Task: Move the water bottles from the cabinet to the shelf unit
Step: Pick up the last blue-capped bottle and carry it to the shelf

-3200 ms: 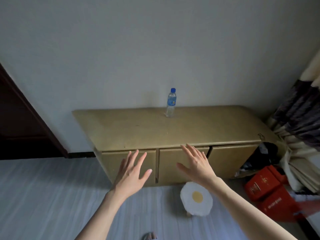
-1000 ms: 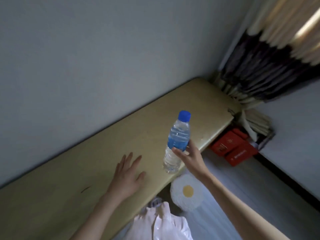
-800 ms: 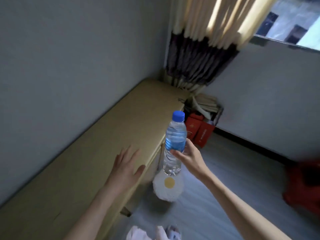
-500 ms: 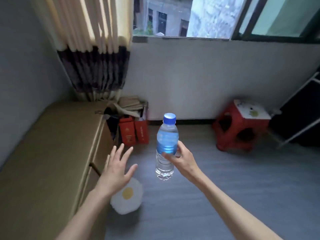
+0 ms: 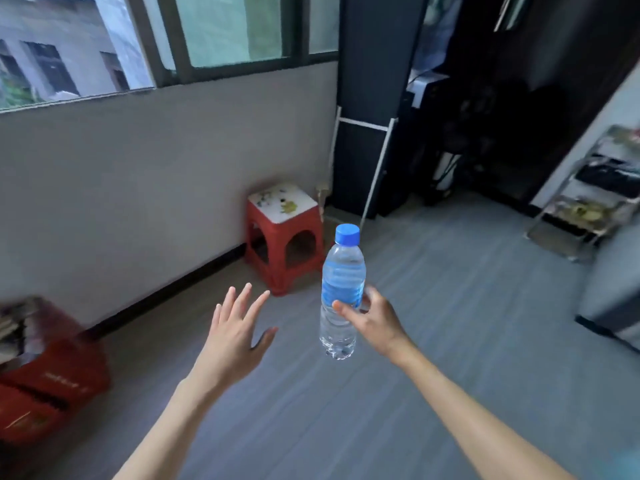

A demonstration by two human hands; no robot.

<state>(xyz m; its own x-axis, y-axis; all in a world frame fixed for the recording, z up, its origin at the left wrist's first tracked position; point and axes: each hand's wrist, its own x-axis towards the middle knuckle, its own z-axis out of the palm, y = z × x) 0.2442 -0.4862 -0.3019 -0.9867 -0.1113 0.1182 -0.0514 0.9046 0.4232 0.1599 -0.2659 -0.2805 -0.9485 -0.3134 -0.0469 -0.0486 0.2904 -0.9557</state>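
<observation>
Clear plastic water bottle with blue cap and label (image 5: 342, 292) held mid-air above grey floor, right of red plastic stool (image 5: 284, 237). Gripped at label by right hand (image 5: 372, 320), fingers curled round, likely for carrying toward metal shelf unit (image 5: 588, 188), far right of stool. Long axis upright, cap up. Left hand (image 5: 235, 336) empty, fingers spread wide.

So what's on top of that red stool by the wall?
The red stool carries a white top with small greenish and dark marks, too blurry to identify. Nothing stands on it. The space beneath is shadowed.
</observation>
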